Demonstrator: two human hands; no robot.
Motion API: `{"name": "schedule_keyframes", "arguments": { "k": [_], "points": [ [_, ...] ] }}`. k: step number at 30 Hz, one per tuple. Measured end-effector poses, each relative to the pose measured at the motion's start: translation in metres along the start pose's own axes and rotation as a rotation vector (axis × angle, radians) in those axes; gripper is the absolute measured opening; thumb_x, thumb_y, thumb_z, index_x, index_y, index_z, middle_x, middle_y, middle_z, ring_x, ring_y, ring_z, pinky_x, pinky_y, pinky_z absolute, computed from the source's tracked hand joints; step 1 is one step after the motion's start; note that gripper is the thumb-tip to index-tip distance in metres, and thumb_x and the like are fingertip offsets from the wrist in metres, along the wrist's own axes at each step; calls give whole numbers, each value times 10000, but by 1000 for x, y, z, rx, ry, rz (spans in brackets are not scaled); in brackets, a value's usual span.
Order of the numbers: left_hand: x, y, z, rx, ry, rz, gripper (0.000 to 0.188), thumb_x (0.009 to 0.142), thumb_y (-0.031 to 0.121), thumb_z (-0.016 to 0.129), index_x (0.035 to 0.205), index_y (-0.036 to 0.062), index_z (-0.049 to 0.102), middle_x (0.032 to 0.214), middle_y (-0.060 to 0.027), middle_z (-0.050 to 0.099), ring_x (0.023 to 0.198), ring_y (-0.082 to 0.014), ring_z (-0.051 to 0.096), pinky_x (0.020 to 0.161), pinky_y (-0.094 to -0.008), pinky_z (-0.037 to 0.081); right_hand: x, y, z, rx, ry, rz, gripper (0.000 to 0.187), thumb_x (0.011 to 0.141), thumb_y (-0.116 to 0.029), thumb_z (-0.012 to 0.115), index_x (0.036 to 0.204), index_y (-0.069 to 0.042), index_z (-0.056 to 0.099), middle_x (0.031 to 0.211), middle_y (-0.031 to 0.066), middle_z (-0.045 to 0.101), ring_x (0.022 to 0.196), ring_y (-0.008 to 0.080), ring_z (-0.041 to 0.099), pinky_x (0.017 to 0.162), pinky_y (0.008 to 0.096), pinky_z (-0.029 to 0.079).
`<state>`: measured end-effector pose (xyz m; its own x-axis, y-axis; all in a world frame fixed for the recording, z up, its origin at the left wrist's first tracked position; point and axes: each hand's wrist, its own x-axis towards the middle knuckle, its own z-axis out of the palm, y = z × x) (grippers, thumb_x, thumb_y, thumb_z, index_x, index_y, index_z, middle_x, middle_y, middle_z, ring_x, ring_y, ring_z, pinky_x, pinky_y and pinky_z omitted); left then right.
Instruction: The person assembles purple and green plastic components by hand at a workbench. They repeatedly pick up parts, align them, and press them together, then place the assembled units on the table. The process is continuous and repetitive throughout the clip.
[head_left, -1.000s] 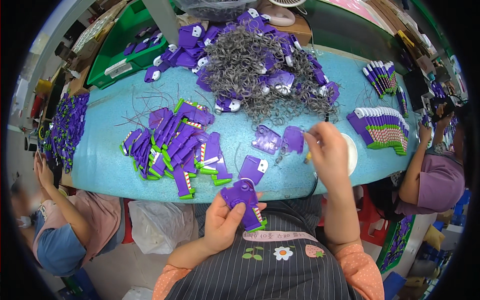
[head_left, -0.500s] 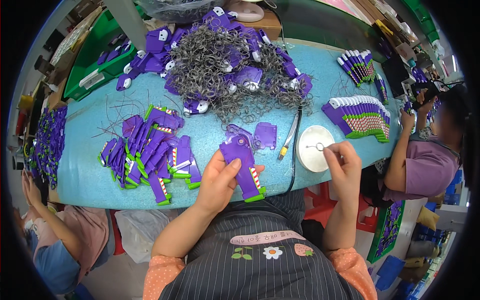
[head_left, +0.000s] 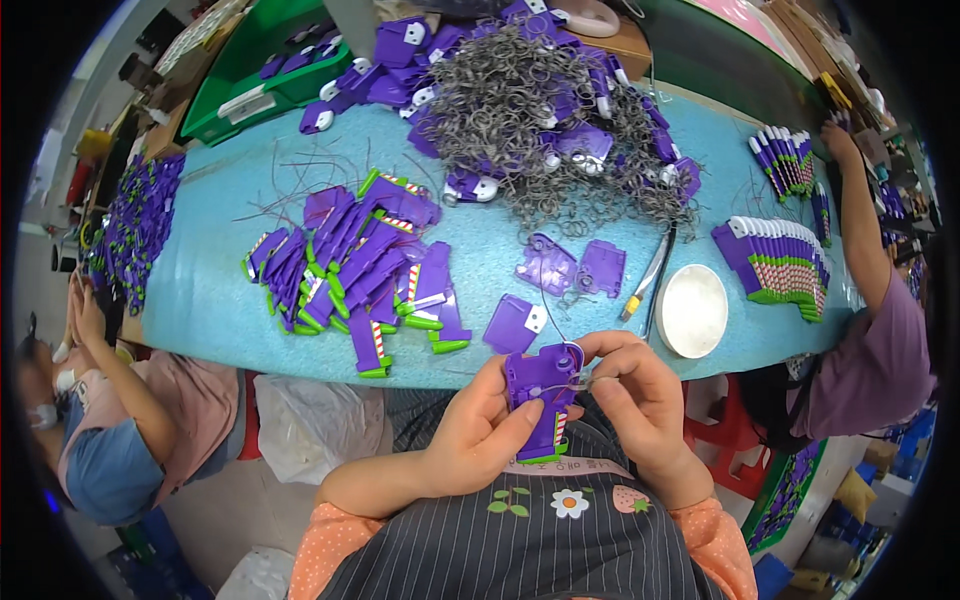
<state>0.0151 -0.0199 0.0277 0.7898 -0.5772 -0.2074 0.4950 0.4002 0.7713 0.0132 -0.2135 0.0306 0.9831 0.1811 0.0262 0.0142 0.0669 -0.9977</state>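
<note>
1 bare left hand in my head view is clamped on a green-footed purple plastic casing, just at the near edge of the blue tabletop. I see the bare right hand pinching something thin, too small to identify, at the casing's right side. Beyond sits a round white dish.

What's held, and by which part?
Left hand: purple shell, by its left side. Right hand: at the shell's right edge; anything pinched there is too small to tell.
</note>
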Motion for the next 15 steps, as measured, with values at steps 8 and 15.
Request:
{"name": "schedule_keyframes", "arguments": {
  "k": [8,15],
  "points": [
    [-10,-5,-4,132,-68,-40,368,950,18,359,1310,-31,300,1246,-170,483,1093,-218,556,925,-330,470,-13,1,4,177,-24,118,60,889,-29,542,908,28,537,1068,158,597,914,145,556,799,276,450],
    [-10,-4,-9,195,-151,-109,364,944,11,362,1301,-35,312,1244,-175,497,1084,-213,566,910,-322,475,-14,0,-3,101,-29,174,58,873,-13,568,877,5,513,907,79,600,797,93,550,709,239,448]
  ]
}}
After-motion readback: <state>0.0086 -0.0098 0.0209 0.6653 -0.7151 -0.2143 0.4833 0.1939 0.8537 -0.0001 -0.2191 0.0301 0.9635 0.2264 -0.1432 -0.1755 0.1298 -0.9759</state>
